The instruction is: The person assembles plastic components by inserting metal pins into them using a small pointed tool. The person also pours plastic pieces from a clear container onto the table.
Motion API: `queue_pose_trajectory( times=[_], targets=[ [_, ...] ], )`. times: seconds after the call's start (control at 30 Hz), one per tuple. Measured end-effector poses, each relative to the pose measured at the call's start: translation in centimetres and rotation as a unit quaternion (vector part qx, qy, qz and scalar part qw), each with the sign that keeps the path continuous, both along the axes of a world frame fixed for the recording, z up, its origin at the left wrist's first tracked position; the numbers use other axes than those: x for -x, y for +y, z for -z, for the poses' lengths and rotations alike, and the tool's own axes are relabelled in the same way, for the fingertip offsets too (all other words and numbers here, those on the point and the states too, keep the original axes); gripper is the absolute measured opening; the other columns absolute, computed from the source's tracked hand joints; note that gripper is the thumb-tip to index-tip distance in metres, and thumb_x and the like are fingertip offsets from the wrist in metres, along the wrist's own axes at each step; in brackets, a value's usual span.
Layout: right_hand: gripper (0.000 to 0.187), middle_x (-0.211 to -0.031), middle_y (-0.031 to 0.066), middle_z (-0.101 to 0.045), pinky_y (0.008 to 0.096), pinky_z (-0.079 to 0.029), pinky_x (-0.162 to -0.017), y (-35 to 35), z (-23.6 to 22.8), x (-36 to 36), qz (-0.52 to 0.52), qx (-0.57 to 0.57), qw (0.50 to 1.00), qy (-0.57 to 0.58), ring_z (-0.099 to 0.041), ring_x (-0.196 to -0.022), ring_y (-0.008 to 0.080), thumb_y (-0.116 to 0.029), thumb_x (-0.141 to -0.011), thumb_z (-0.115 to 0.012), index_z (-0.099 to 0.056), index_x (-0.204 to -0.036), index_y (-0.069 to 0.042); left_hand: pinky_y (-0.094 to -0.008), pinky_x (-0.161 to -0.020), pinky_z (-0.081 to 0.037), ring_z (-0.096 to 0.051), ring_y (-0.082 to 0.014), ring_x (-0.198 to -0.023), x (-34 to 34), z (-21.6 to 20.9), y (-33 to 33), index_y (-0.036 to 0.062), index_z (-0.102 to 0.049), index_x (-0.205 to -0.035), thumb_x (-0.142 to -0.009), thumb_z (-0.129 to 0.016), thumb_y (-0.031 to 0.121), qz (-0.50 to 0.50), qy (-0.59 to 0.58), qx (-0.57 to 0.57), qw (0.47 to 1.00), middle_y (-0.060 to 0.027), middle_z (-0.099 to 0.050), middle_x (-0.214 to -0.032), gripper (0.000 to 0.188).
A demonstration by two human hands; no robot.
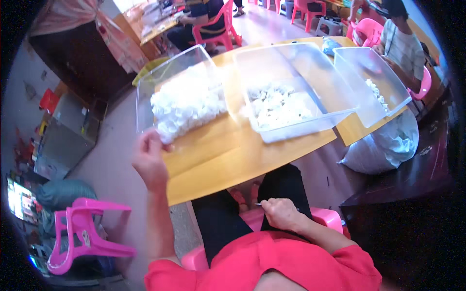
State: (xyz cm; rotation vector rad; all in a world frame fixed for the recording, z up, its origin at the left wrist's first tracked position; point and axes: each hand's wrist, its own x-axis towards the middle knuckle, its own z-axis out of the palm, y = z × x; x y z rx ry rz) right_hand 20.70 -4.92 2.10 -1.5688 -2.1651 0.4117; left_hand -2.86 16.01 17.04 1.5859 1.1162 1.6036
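My left hand [151, 157] is raised at the near left corner of a clear plastic bin [141, 104]. Its fingers are curled and somewhat blurred, and I cannot make out what is between them. Many small white pieces [182, 109] are heaped in that bin. Low over my lap, my right hand [280, 213] is closed in a fist around a thin tool [257, 204], with only its short pale tip showing. In the middle, a second clear bin [291, 134] holds a looser spread of small white pieces [276, 104].
The bins stand on a yellow wooden table [213, 162]. A third clear bin [359, 109] is at the right, above a white sack [388, 145]. A pink plastic stool [87, 228] is at the lower left. Two people sit beyond the table, one near the right bin.
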Motion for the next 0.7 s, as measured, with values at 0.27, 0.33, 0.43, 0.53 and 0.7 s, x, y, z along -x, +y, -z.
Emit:
queue_pose_trajectory(
  times=[0.27,0.33,0.43,0.53,0.7],
  targets=[
    [0.01,-0.071,0.0134,-0.062,0.039,-0.053,-0.057,-0.8,-0.4,-0.3,-0.002,0.011,0.999,-0.032,-0.064,-0.064,0.0295,-0.011,-0.076,-0.055,-0.058,-0.082,-0.004,-0.0302,-0.077,-0.05,-0.062,-0.0219,-0.086,2.9,-0.7,15.6,-0.003,-0.058,-0.121,-0.088,-0.063,0.017,-0.086,0.242,-0.03,0.966,-0.0128,-0.065,-0.098,0.039],
    [0.011,-0.072,0.0149,-0.062,0.0391,-0.053,-0.056,-0.7,-0.4,-1.0,0.008,0.028,0.999,-0.042,-0.065,-0.065,0.0299,-0.012,-0.076,-0.056,-0.059,-0.082,-0.003,-0.0323,-0.084,-0.047,-0.058,-0.0273,-0.1,-2.1,0.8,11.3,-0.0048,-0.056,-0.119,-0.083,-0.066,0.012,-0.096,0.263,-0.115,0.953,-0.0181,-0.06,-0.112,0.041],
    [0.012,-0.078,0.0162,-0.065,0.0402,-0.054,-0.062,-0.6,-1.1,-1.2,-0.005,0.069,0.996,-0.051,-0.066,-0.073,0.0308,-0.011,-0.076,-0.055,-0.059,-0.083,-0.003,-0.034,-0.085,-0.047,-0.054,-0.0312,-0.11,-4.3,4.7,3.1,-0.0033,-0.055,-0.115,-0.078,-0.066,0.001,-0.078,0.232,-0.174,0.954,-0.0215,-0.052,-0.123,0.038],
    [0.012,-0.079,0.0163,-0.065,0.0402,-0.054,-0.063,-0.7,-1.0,-1.1,-0.007,0.056,0.997,-0.047,-0.066,-0.073,0.031,-0.011,-0.075,-0.056,-0.059,-0.083,-0.003,-0.0396,-0.091,-0.045,-0.055,-0.0363,-0.106,-5.0,6.0,-6.5,-0.003,-0.056,-0.111,-0.077,-0.064,-0.004,-0.064,0.291,-0.275,0.914,-0.0228,-0.055,-0.118,0.035],
    [0.01,-0.07,0.0137,-0.06,0.0404,-0.052,-0.056,-0.7,-0.7,-1.0,0.021,-0.011,0.999,-0.034,-0.063,-0.064,0.0306,-0.012,-0.075,-0.058,-0.056,-0.081,-0.004,-0.0351,-0.078,-0.051,-0.063,-0.0318,-0.088,-1.0,12.6,-14.2,-0.0032,-0.061,-0.095,-0.076,-0.065,-0.004,0.063,0.267,-0.123,0.954,-0.0196,-0.062,-0.097,0.019]
  ],
)
